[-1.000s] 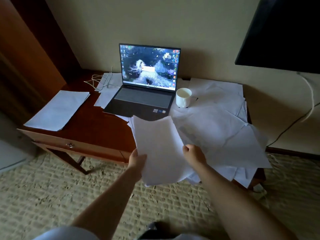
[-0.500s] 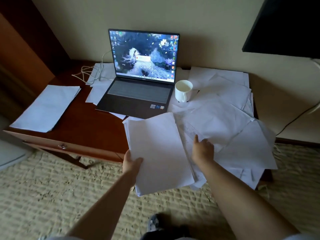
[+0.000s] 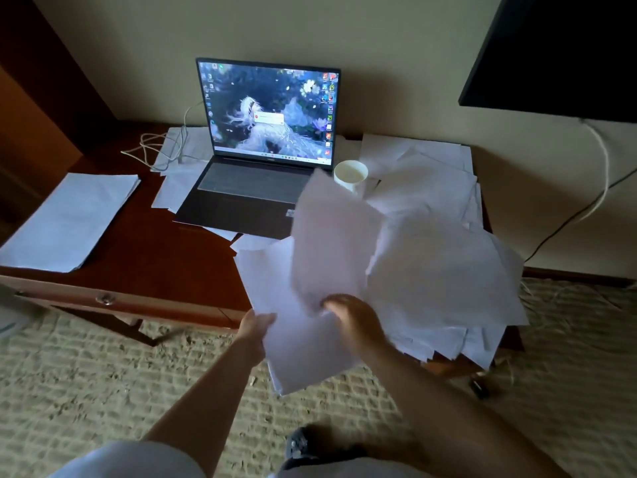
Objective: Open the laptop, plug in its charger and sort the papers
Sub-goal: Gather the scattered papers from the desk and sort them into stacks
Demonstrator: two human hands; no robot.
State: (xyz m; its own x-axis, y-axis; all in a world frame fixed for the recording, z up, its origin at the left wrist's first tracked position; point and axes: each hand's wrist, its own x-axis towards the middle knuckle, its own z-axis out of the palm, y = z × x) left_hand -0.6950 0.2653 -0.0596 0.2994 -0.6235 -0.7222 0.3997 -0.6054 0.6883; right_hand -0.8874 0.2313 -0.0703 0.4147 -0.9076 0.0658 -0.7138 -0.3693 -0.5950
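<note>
The laptop (image 3: 255,167) stands open on the wooden desk (image 3: 144,257), its screen lit. A white charger cable (image 3: 162,150) lies coiled at its left and runs to its side. My left hand (image 3: 256,326) grips the near edge of a stack of white papers (image 3: 275,305) over the desk's front edge. My right hand (image 3: 348,312) pinches one blurred sheet (image 3: 331,243) and holds it raised above that stack. A loose heap of papers (image 3: 448,270) covers the desk's right half. A neat pile of papers (image 3: 72,219) lies at the far left.
A white mug (image 3: 350,174) stands right of the laptop, among papers. More sheets lie under the laptop's left side. A dark screen (image 3: 558,50) hangs on the wall at upper right, with cables below it. Patterned carpet (image 3: 103,391) lies in front of the desk.
My right hand left the heap on the right, closed on one sheet and swung it up and left over the stack in my left hand. The camera moved closer.
</note>
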